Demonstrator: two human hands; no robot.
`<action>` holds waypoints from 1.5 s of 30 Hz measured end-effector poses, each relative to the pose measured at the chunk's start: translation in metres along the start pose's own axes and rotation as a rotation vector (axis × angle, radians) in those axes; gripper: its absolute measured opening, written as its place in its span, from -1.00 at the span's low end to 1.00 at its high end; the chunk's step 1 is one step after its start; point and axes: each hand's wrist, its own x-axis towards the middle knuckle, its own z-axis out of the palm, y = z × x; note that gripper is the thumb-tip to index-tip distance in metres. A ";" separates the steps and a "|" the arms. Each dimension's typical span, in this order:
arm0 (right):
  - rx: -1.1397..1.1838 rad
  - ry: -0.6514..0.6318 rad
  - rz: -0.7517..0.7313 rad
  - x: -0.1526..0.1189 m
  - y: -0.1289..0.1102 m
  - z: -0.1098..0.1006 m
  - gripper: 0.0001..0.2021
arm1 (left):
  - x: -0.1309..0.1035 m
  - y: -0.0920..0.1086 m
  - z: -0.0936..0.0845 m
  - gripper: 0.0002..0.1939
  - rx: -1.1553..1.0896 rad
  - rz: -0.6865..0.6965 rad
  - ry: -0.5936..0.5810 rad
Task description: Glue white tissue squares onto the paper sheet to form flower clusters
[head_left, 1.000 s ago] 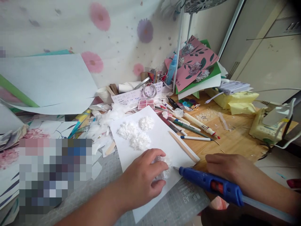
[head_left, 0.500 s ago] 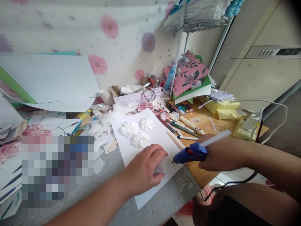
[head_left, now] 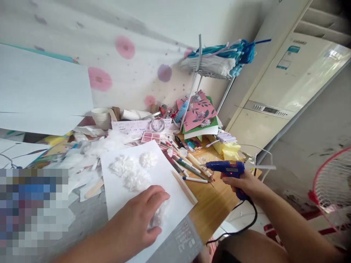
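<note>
In my right hand [head_left: 244,184] is a blue hot glue gun [head_left: 226,167], its nozzle pointing left over the wooden table and a clear glue stick [head_left: 260,167] jutting from its back. My left hand [head_left: 148,215] rests on a white paper sheet [head_left: 167,164], thumb and fingers curled around a whitish, crumpled translucent piece [head_left: 160,215], partly hidden by the fingers. Just beyond that hand, fluffy white tufts [head_left: 134,179] sit on the sheet, with a separate round one [head_left: 148,159] to their right.
A wooden stick [head_left: 185,188] lies along the sheet's right edge, beside several pens [head_left: 189,164]. A grey cutting mat [head_left: 178,241] is under the paper. White cotton-like scraps [head_left: 101,146] and stacked paper cups [head_left: 101,117] stand behind. A black cord [head_left: 253,219] hangs from the glue gun.
My right hand has drawn the glue gun away from the left hand, to the right, and its nozzle is now raised. The view has turned right. My left hand keeps its grip.
</note>
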 end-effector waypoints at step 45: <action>-0.431 -0.070 -0.580 0.035 -0.033 0.090 -0.61 | 0.006 -0.008 -0.056 -0.83 0.247 -0.335 0.343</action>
